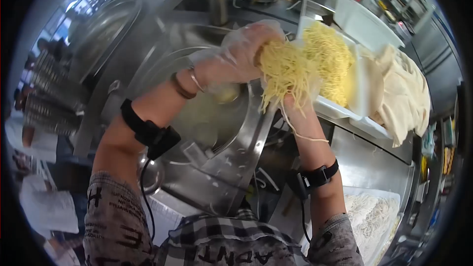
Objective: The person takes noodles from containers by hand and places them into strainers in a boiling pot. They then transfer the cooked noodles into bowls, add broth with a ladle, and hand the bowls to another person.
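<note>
My left hand (246,51), in a clear plastic glove, is closed on a loose bunch of yellow noodles (286,66). The bunch hangs between my two hands, and one strand trails down past my right wrist. My right hand (298,99) is under and behind the bunch, its fingers mostly covered by noodles. Just to the right, a white tray (340,111) bears a heap of yellow noodles (327,61). Below my left forearm is a large round pot (207,118) of cloudy liquid, with something pale yellow in it.
A beige cloth (401,88) drapes over the tray's right end, beside a white lid or bin (367,22). Pale noodles (367,216) fill another tray at the lower right. Metal pots stand at the back. People in white are at the far left.
</note>
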Action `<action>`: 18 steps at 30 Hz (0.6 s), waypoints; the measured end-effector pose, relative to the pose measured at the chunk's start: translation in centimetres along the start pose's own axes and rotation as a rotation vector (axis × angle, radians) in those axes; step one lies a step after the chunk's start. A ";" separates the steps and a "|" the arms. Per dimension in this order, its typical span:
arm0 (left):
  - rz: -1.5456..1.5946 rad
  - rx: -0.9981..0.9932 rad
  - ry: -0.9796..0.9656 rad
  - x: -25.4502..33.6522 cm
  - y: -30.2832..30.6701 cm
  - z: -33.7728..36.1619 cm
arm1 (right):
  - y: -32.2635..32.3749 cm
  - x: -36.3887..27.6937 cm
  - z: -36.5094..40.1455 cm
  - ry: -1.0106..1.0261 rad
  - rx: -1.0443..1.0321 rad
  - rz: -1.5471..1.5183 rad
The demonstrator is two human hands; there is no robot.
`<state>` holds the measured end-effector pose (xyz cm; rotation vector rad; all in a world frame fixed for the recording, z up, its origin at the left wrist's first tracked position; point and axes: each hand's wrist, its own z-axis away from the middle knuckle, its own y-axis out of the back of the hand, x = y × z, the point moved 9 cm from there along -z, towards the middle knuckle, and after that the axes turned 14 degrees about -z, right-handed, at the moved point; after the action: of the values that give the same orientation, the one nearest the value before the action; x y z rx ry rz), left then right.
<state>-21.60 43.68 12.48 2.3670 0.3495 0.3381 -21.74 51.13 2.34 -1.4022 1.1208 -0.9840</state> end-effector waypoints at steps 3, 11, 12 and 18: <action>1.098 -0.171 0.485 -3.2 -0.1 8.0 | -0.6 4.6 -0.4 -0.057 -0.068 0.023; 1.622 0.280 1.201 -4.1 4.1 23.1 | -3.1 14.3 1.1 -0.016 -0.293 2.350; 1.550 0.286 1.220 -4.7 4.8 24.5 | -1.9 14.6 1.7 -0.023 -0.300 2.353; 0.510 0.095 0.742 -3.9 8.1 26.7 | 5.6 20.6 6.1 -0.503 0.111 2.003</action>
<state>-14.98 20.19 -1.52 2.3143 0.0812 1.4770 -11.81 32.30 -4.15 0.0625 1.3163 0.7124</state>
